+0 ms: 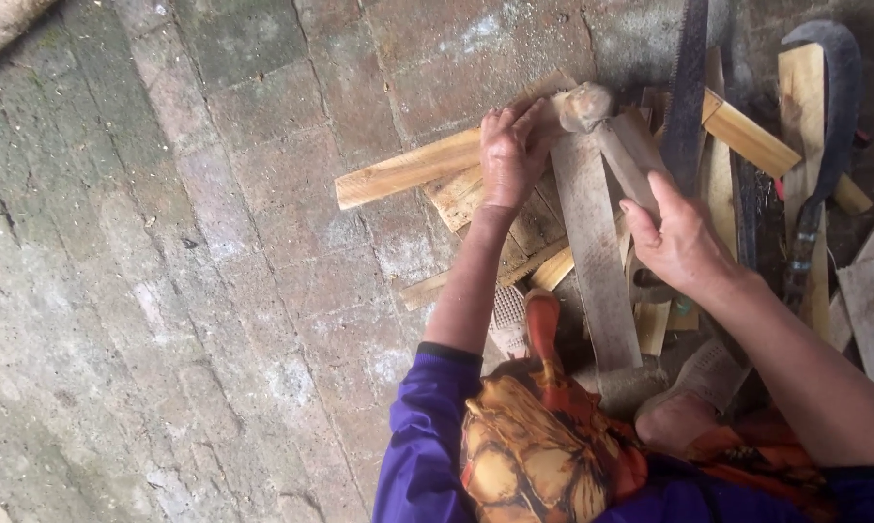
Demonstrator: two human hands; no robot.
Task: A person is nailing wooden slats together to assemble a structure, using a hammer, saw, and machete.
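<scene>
Purple sleeves and orange patterned cloth (538, 450) fill the bottom edge, hiding the person's lap and part of a foot. Left hand (510, 155) lies flat, fingers spread, pressing a pale wooden slat (408, 169) on the brick floor (166, 291). Right hand (679, 242) is closed around a worn wooden mallet (616, 131), its head just beside the left fingertips. Saw blade (689, 87) and sickle (834, 116) run off the top edge; bare bricks stretch left.

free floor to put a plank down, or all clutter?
Free: the bare brick floor left of the left hand and the long wooden slat. Crowded: right of the right hand, where wood strips, a saw blade and a curved blade pile up.
</scene>
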